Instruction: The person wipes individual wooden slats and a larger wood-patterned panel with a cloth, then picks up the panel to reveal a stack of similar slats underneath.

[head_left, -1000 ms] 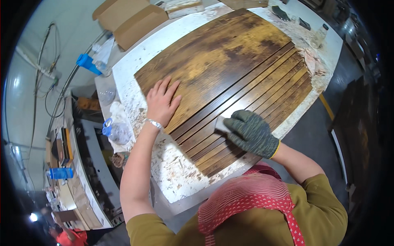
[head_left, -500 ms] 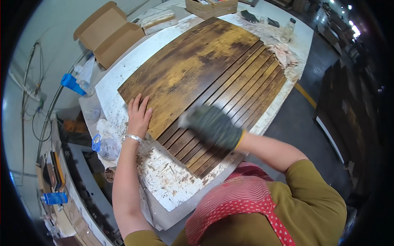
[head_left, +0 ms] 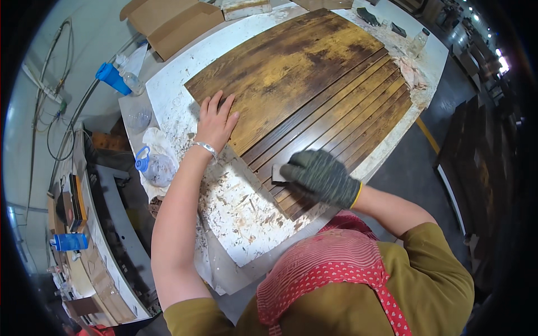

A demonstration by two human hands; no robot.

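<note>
A large brown, wood-grained board (head_left: 280, 78) lies on the worktable, with several long narrow strips (head_left: 358, 115) of the same finish side by side along its right side. My bare left hand (head_left: 217, 120) rests on the board's near left edge, fingers stretched out and holding nothing. My right hand (head_left: 322, 175) wears a dark grey knitted glove. Its fingers are closed round a small pale block (head_left: 278, 173) with a dark underside, set down on the near ends of the strips. The glove hides part of the block and the strips beneath.
Dark flakes and smears cover the white tabletop (head_left: 232, 229). Left of the board stand a blue cup (head_left: 113, 78) and a clear jug with blue lid (head_left: 159, 168). An open cardboard box (head_left: 174, 28), a glass jar (head_left: 417, 42) and a crumpled rag (head_left: 413, 74) lie farther off. Dark panels (head_left: 476, 157) stand at right.
My view has shifted, so the board appears farther up and right. The gloved right hand, blurred before, has moved nearer me over the strips. My left hand stays at the board's edge.
</note>
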